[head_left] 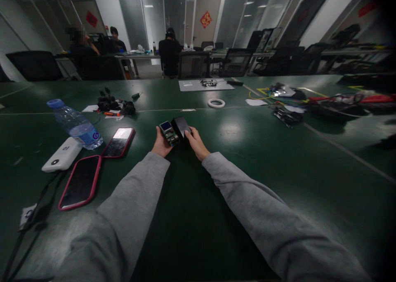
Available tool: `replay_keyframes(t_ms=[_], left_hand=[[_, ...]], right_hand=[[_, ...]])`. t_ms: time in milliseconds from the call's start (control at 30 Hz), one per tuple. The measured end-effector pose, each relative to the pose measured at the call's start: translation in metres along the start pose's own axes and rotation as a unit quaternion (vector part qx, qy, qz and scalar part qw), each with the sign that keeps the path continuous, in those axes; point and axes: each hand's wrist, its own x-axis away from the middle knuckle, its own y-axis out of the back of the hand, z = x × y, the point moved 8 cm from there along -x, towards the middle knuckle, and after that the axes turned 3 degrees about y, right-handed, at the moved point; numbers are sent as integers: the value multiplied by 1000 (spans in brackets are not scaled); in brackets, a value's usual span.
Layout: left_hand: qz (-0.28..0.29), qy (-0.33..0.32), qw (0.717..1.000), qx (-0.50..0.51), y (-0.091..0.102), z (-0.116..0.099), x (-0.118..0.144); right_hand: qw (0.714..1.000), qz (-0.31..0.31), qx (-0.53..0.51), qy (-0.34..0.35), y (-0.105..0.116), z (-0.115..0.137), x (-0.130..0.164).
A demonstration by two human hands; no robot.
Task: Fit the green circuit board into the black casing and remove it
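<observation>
your left hand holds a small circuit board near the middle of the green bench, fingers clamped on its near edge. your right hand grips a black case just beside the board, touching it, fingers closed on the case's side. both things sit just above the bench top, straight ahead of you. to your left lie two phones in red covers, a white power bank and a water bottle on its side. farther off sit a heap of black parts, a white tape ring and a grey mat. to the right, a tangle of cables spreads across the bench. people sit at desks beyond.
</observation>
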Motion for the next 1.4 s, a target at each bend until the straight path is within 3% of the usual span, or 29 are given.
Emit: replay_keyframes(t_ms=[233,700,867,1133,1400], left_hand=[[12,-18,1000,-10,3,-2,-4],[40,-24,999,7,-3,-2,-1],[40,-20,999,0,-1,-1,-3],[42,19,999,-22,-13,4,4],[45,29,998,-32,-12,5,3]], right_hand=[[997,26,-6,77,4,24,0],[997,-18,-51,63,12,16,-4],[997,-1,-37,71,9,19,-1],[997,43,-24,52,-3,14,2],[991,78,49,98,-10,25,9]])
